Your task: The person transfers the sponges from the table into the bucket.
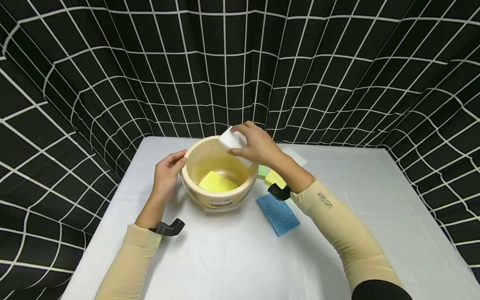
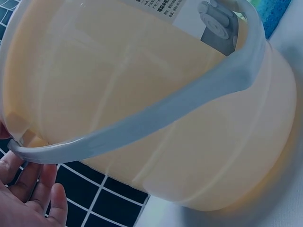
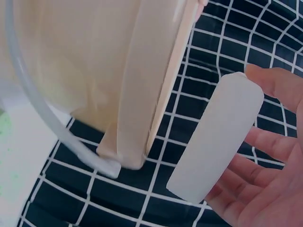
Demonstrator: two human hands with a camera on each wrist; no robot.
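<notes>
A cream plastic bucket (image 1: pixel 194 164) stands on the table, and a yellow sponge (image 1: pixel 217 182) lies on its bottom. My left hand (image 1: pixel 167 171) grips the bucket's rim on the left side. In the left wrist view, its fingers are beside the end of the grey handle (image 2: pixel 156 125). Above the right part of the bucket's mouth, my right hand (image 1: pixel 258 143) holds a white block-shaped sponge (image 1: pixel 231 139) between thumb and fingers. The right wrist view shows this white sponge (image 3: pixel 218 137) tilted, close to the bucket rim (image 3: pixel 154 113).
Right of the bucket lies a blue sponge (image 1: pixel 278 214). Behind it are a green sponge (image 1: pixel 263 171) and a yellow one (image 1: pixel 275 180), partly hidden by the right wrist. Another white sponge (image 1: pixel 297 156) shows behind the forearm. A black gridded curtain (image 1: pixel 210 75) surrounds the white table (image 1: pixel 225 258).
</notes>
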